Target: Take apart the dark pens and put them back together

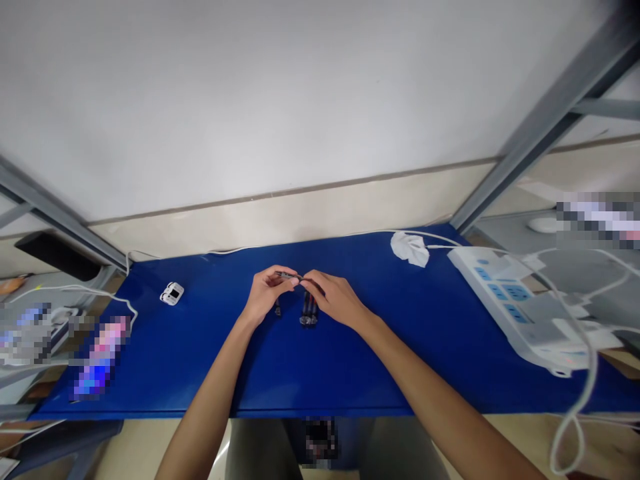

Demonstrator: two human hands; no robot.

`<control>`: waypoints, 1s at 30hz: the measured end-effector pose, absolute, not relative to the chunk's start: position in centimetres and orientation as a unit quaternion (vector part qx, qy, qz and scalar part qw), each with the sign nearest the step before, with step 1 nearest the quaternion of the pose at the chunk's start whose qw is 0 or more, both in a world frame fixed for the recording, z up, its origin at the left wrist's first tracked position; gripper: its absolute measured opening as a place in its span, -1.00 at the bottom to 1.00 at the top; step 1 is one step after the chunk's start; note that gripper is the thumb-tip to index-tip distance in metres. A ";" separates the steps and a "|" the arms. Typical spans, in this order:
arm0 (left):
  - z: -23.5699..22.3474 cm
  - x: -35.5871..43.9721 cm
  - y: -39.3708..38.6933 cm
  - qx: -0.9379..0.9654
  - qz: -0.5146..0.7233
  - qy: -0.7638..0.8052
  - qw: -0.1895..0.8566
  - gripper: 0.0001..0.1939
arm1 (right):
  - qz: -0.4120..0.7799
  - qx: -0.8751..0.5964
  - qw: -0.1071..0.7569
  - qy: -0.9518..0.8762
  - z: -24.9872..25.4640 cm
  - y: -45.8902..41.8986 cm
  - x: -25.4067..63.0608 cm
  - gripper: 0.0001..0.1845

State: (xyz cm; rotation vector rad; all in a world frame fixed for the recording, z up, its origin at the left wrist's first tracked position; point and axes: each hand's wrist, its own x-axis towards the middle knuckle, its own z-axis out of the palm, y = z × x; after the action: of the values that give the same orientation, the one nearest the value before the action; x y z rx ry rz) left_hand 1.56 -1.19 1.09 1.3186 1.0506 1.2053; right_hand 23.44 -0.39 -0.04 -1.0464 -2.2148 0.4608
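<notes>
My left hand point(270, 292) and my right hand point(333, 297) meet above the middle of the blue table. Between their fingertips they hold a slim dark pen point(289, 275), lying roughly sideways; both hands are closed on it. Just below my right hand, several dark pens point(309, 310) with reddish parts lie side by side on the table, their near ends shiny as if wrapped in clear plastic. Another dark, thin piece point(278, 309) lies under my left hand, mostly hidden by it.
A white earbud case point(172, 293) and a phone point(101, 357) lie on the left of the blue table point(175, 373). On the right are a crumpled white tissue point(410, 249) and a large white power strip point(520, 310) with loose cables. Metal posts flank the table.
</notes>
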 end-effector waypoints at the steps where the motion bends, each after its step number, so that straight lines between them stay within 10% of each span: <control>1: 1.1 1.6 -1.2 0.547 0.501 0.436 0.509 -0.62 | 0.176 -0.394 0.321 -0.843 0.0 -0.4 23.4 -0.71; 30: 0.9 1.4 -1.1 0.540 0.507 0.429 0.516 -0.62 | 0.188 -0.394 0.326 -0.838 0.3 -0.4 23.6 -0.69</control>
State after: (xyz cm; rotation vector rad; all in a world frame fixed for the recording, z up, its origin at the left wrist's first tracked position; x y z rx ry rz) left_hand 1.42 -1.13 0.90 1.2971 1.0308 1.2185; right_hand 23.56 -0.40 0.26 -1.0332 -2.1963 0.4920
